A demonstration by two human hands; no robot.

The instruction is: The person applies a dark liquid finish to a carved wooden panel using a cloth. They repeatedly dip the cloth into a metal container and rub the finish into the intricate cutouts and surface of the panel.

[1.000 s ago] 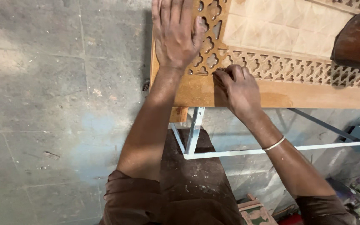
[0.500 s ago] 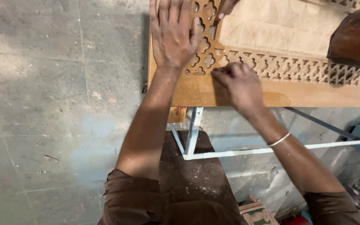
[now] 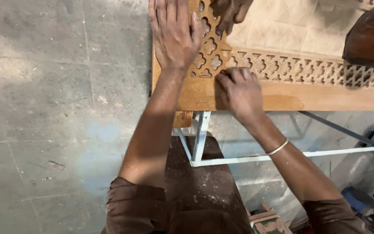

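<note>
1. Left hand (image 3: 175, 32) lies flat, fingers spread, palm down on the corner of the carved wooden panel (image 3: 247, 93), pressing on its pierced lattice.
2. Right hand (image 3: 239, 91) is curled, fingertips pressed together against the lattice edge just where the openwork meets the plain border; whether it pinches something small cannot be told.
3. A thin metal bangle (image 3: 278, 147) sits on the right wrist.
4. The panel rests on a frame of white metal bars (image 3: 200, 138) that serves as the desk; its near edge overhangs the bars, and its corner is at the left hand.
5. A band of lattice (image 3: 317, 71) runs rightward from the right hand along the panel, and another runs up under the left hand.
6. Inside the lattice border lies a paler field with a shallow carved grid (image 3: 282, 30).
7. Another person's hand (image 3: 230, 13) reaches in from the top, fingers touching the lattice just beside the left hand.
8. A dark brown rounded object (image 3: 371, 37) covers the panel's upper right part.
9. A small wooden block (image 3: 182, 119) shows below the panel's near edge, by the left forearm.
10. Grey stone floor (image 3: 57, 108) fills the left side; scrap wood (image 3: 267, 219) and clutter lie at the lower right.
</note>
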